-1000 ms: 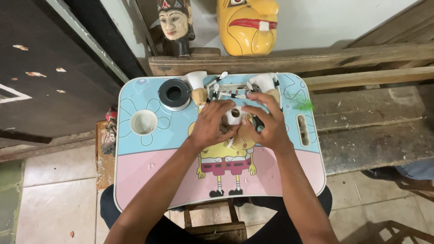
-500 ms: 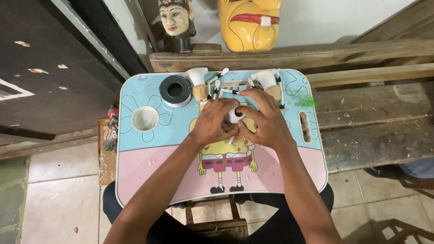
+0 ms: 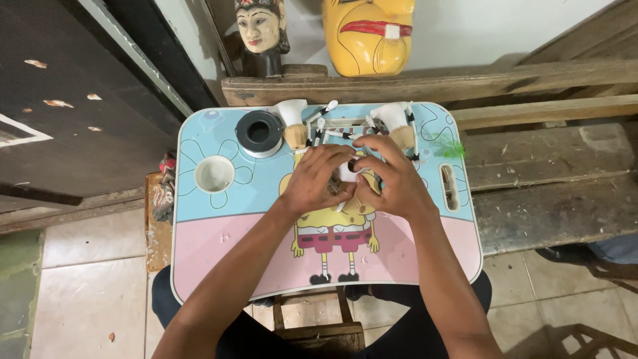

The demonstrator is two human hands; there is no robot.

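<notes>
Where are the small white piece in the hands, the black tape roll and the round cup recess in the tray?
small white piece (image 3: pixel 348 171), head view, its visible white side between both hands.
black tape roll (image 3: pixel 258 131), head view, its dark top ring.
round cup recess (image 3: pixel 214 174), head view, its white floor.

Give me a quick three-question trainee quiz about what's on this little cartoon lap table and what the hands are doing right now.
1. True or false: both the left hand and the right hand touch the small white piece.
2. What sits in the lap table's round cup recess? A) a tape roll B) nothing visible C) a brush
3. Fill in: the black tape roll lies to the ____ of the hands, by the person's own sides.

Key
1. True
2. B
3. left
</notes>
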